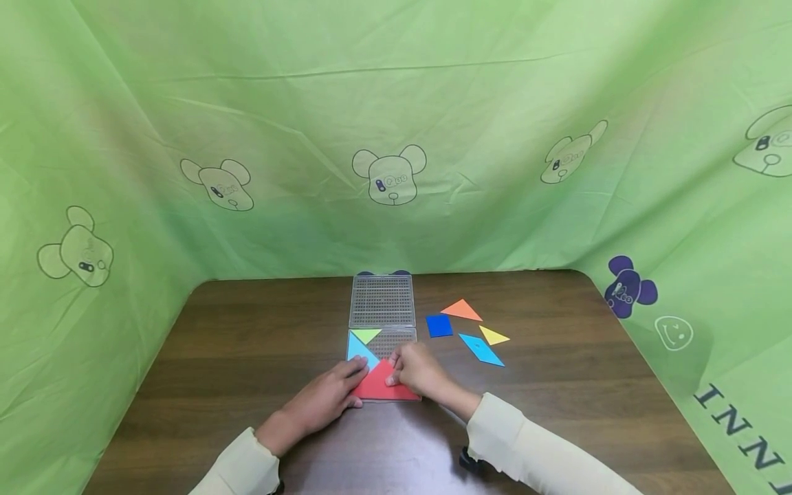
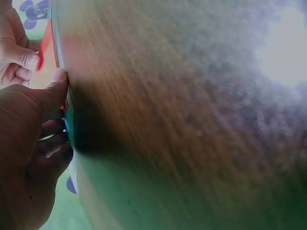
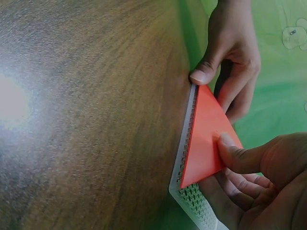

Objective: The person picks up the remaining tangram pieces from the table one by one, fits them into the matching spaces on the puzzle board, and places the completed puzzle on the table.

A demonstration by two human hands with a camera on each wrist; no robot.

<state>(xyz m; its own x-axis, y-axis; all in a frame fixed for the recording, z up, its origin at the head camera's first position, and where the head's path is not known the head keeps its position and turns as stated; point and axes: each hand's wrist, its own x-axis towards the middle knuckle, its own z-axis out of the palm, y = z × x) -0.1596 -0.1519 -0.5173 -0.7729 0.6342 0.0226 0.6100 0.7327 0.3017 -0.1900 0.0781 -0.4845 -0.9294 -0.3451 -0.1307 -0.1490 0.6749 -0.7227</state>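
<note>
Seating the red triangle point(image 1: 383, 385): the piece is lying over the near part of the gridded tray point(image 1: 396, 341), its long side running along the near rim, its right corner apparently standing clear of the grid in the right wrist view.
Good placement: the step is probably calling for lining up the long side with the rim, butting the left slant against the light-blue triangle point(image 1: 357, 352), then withdrawing the fingers from beneath before pressing flat.
Right hand point(image 1: 422, 372): it is pinching the red triangle, thumb above and fingers beneath, with only the piece's thickness between.
Left hand point(image 1: 320, 400): its fingers are resting, loosely curved, over the light-blue triangle and the red one's left side; its thumb is touching the near left corner.
Loose pieces: a blue square point(image 1: 440, 326) and others are lying on the bench point(image 1: 260, 344), right of the tray.
</note>
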